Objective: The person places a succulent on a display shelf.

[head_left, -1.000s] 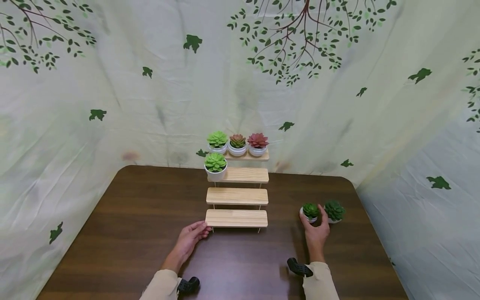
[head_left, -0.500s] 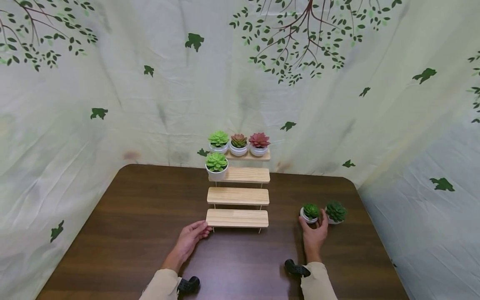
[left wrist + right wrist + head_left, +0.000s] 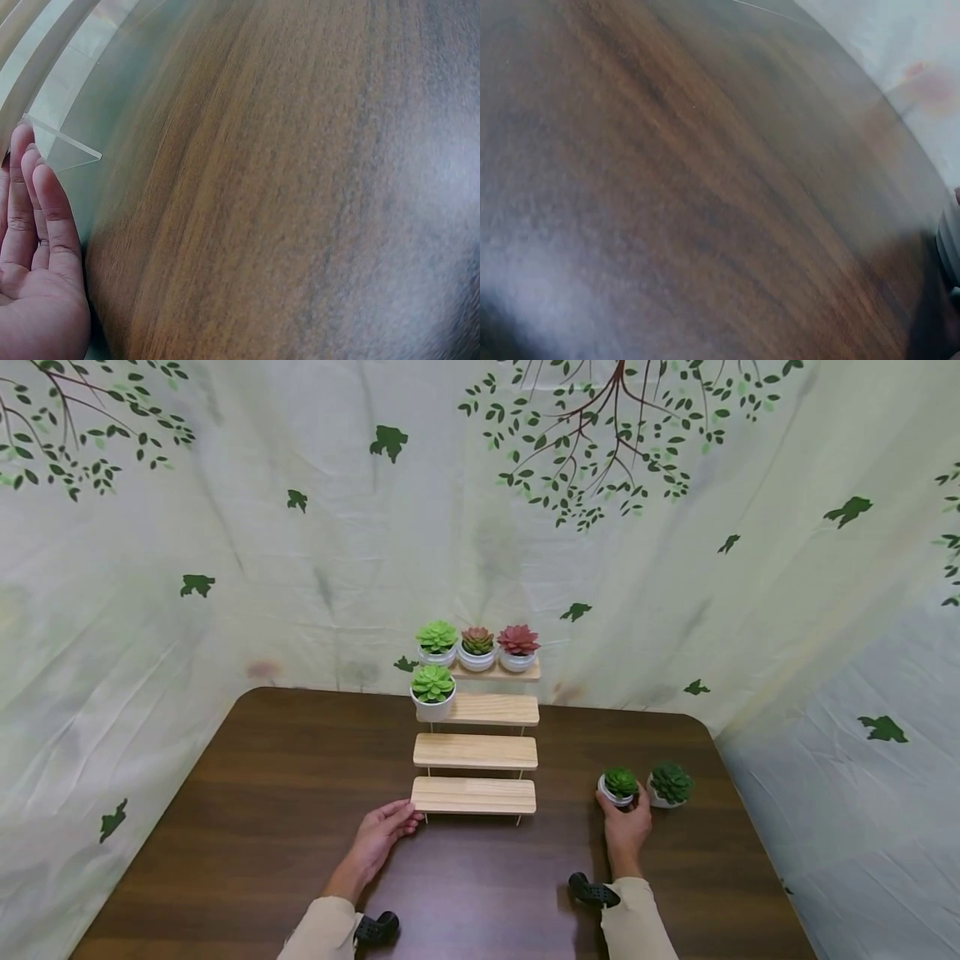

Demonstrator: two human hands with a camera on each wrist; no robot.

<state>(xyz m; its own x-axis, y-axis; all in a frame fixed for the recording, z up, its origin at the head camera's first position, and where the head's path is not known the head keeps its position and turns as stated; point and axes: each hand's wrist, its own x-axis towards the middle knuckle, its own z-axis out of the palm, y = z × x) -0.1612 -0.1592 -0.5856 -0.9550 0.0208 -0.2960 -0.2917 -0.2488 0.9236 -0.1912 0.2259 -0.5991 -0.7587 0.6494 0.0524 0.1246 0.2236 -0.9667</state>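
Note:
In the head view, my right hand (image 3: 628, 831) grips a small white pot holding a green succulent (image 3: 619, 782), thumb on its left and fingers on its right. A ribbed part of that white pot (image 3: 951, 238) shows at the right wrist view's edge. Just right of it stands a darker green potted succulent (image 3: 671, 785). My left hand (image 3: 377, 842) pinches the front left corner of the lowest step of a wooden tiered stand (image 3: 474, 795). The left wrist view shows that hand's fingers (image 3: 56, 210) beside a clear support (image 3: 71, 142) under the step.
Potted succulents in light green (image 3: 437, 637), red-green (image 3: 477, 643) and dark red (image 3: 517, 642) line the top step. Another light green succulent (image 3: 432, 685) sits at the left of the second step. A leaf-printed cloth (image 3: 337, 560) hangs behind the brown table (image 3: 300, 777).
My right hand's fingers have drawn in round the green succulent's pot and away from the darker plant. The pot has barely shifted. My left hand keeps its place at the stand.

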